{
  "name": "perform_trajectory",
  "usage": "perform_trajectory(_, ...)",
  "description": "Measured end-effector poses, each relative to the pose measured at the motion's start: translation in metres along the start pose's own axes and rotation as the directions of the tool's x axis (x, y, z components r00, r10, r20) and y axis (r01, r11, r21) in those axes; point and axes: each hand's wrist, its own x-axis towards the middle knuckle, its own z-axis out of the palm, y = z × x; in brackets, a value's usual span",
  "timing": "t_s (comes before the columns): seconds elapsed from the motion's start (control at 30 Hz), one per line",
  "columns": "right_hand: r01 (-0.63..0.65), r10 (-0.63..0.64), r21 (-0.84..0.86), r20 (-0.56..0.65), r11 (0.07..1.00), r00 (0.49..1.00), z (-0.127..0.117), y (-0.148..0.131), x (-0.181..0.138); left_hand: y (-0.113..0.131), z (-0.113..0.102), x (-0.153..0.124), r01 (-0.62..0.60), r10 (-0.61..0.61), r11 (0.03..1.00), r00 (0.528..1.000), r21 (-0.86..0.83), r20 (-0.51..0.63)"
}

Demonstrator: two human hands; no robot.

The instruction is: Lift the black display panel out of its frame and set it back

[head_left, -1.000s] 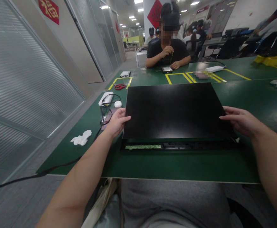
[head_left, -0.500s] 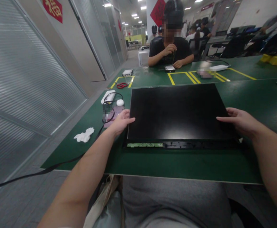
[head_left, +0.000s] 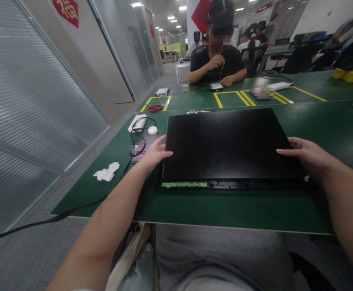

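Observation:
A flat black display panel (head_left: 225, 145) lies between my hands over a black frame (head_left: 255, 185) on the green table. My left hand (head_left: 156, 155) grips the panel's left edge, its thumb on top and its fingers at the side. At the right edge my right hand (head_left: 308, 153) has its thumb over the panel, and its other fingers are partly hidden below. Along the near side of the frame a green circuit board strip (head_left: 185, 184) shows. A small white piece (head_left: 306, 178) is by the frame's near right corner.
To the left lie a crumpled tissue (head_left: 106, 172), a phone (head_left: 144, 148), a white round case (head_left: 152, 130), a white power bank (head_left: 137, 123) and a black cable. Red scissors (head_left: 155, 108) lie farther back. Across the table (head_left: 240, 216) sits a person (head_left: 217, 60) with a small drive (head_left: 216, 87).
The panel's far edge has come down slightly, uncovering a thin pale strip of small parts on the table behind it. Both hands keep their hold.

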Motion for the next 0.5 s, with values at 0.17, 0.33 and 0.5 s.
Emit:
perform_trajectory(0.17,-0.013,0.013,-0.017,-0.006,1.0,1.0,-0.0001,0.0002,-0.0001,0.0028,0.0053,-0.0022,0.008,-0.008,1.0,1.0,-0.001,-0.003)
perform_trajectory(0.33,0.016,-0.016,-0.013,-0.027,1.0,1.0,0.0008,0.0019,0.0016,0.0044,0.0067,-0.0034,0.011,-0.011,1.0,1.0,0.013,-0.002)
perform_trajectory(0.5,0.04,-0.04,-0.023,-0.023,0.999,0.999,-0.0005,0.0039,0.0029,0.0044,0.0068,-0.0042,0.014,-0.014,0.999,1.0,0.032,-0.002)
